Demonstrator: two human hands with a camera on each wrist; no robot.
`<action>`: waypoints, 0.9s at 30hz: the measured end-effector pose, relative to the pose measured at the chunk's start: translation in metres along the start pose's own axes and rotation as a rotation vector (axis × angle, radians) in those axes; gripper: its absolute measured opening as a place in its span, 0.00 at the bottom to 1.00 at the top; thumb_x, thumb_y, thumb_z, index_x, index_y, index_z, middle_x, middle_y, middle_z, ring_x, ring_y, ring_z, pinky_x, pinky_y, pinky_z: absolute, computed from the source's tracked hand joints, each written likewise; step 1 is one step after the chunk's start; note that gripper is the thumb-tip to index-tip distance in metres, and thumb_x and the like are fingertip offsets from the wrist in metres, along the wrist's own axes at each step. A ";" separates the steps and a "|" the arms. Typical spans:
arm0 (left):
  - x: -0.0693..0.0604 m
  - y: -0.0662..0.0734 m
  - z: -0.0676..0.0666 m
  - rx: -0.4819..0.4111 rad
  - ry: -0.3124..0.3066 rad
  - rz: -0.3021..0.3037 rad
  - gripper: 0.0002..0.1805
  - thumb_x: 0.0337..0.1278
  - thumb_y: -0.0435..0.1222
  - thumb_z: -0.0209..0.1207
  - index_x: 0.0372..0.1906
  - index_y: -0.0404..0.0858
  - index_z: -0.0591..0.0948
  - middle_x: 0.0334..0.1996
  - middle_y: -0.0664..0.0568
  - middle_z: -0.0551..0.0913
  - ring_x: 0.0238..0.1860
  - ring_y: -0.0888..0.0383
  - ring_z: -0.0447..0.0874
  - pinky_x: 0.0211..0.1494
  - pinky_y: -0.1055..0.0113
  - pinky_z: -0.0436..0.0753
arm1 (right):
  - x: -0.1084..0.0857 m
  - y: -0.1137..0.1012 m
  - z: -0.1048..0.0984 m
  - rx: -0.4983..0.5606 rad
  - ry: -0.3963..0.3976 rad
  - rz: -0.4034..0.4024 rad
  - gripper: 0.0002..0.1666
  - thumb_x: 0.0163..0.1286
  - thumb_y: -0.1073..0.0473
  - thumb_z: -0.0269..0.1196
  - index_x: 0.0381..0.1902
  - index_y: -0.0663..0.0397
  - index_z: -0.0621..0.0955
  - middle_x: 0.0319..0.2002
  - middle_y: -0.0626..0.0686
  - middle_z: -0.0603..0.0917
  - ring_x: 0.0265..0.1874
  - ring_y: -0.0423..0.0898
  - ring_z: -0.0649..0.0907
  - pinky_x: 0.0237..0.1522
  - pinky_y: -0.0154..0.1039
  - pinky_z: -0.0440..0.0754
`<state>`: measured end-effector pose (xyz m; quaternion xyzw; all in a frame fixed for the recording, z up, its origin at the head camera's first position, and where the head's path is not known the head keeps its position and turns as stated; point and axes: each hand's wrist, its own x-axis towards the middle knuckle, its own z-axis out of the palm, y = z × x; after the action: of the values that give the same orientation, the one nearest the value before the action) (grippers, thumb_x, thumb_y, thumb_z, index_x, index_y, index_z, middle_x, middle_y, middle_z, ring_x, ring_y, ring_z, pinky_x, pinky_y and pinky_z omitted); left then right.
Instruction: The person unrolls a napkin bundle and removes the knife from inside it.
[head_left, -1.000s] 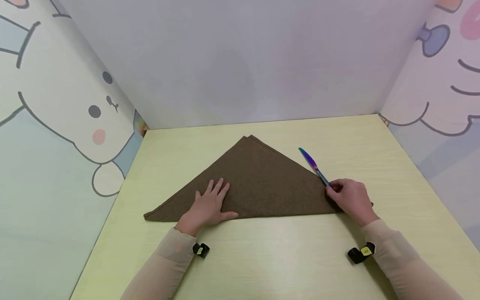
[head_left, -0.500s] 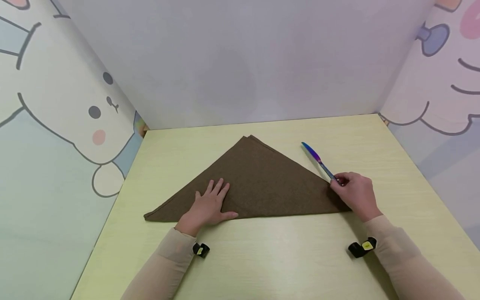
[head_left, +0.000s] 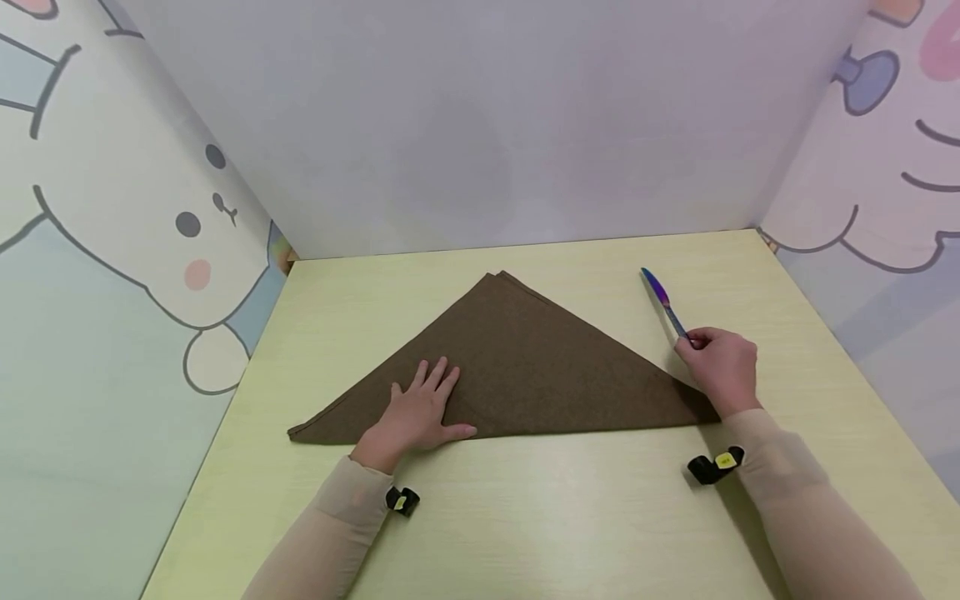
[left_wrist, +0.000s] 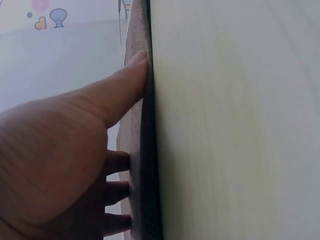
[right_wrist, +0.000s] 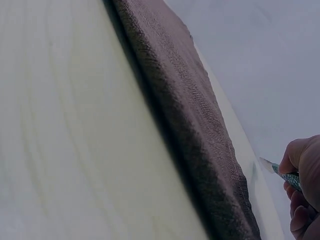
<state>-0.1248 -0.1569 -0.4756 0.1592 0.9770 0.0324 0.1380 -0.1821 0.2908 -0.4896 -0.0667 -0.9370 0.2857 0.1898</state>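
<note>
A brown cloth (head_left: 555,367), folded into a triangle, lies on the table with its peak pointing away from me. My left hand (head_left: 416,408) rests on its left half, fingers spread and straight, thumb along the near edge. In the left wrist view the thumb (left_wrist: 125,85) touches the cloth's folded edge (left_wrist: 145,165). My right hand (head_left: 720,362) pinches the handle of a table knife (head_left: 660,292) with a shiny blue-purple blade, just beyond the cloth's right corner. The blade points away and to the left. In the right wrist view the knife (right_wrist: 287,177) shows between thumb and curled fingers.
The pale wooden table (head_left: 570,508) ends at a plain grey-white wall (head_left: 480,125) at the back. Side walls with cartoon drawings (head_left: 187,250) stand left and right. A small black camera (head_left: 716,465) sits at each wrist.
My right hand has carried the knife to the right and farther back, off the cloth's right slope. The left hand and the cloth have stayed where they were.
</note>
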 end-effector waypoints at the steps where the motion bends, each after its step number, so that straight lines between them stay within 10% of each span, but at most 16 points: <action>1: 0.000 0.000 0.000 0.000 0.000 -0.002 0.56 0.49 0.72 0.51 0.77 0.46 0.50 0.77 0.48 0.43 0.75 0.42 0.38 0.60 0.28 0.55 | 0.001 0.001 0.002 -0.001 -0.007 0.007 0.12 0.57 0.57 0.62 0.29 0.61 0.87 0.24 0.56 0.85 0.24 0.50 0.79 0.28 0.39 0.68; 27: 0.000 -0.001 0.002 -0.017 0.023 0.009 0.55 0.50 0.71 0.52 0.77 0.46 0.51 0.77 0.47 0.44 0.75 0.41 0.39 0.59 0.27 0.56 | 0.006 0.001 0.012 -0.032 -0.159 0.081 0.14 0.59 0.55 0.62 0.32 0.61 0.86 0.29 0.58 0.86 0.31 0.56 0.81 0.30 0.47 0.73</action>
<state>-0.1250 -0.1580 -0.4777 0.1619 0.9775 0.0432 0.1281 -0.1926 0.2869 -0.4979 -0.0849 -0.9500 0.2826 0.1020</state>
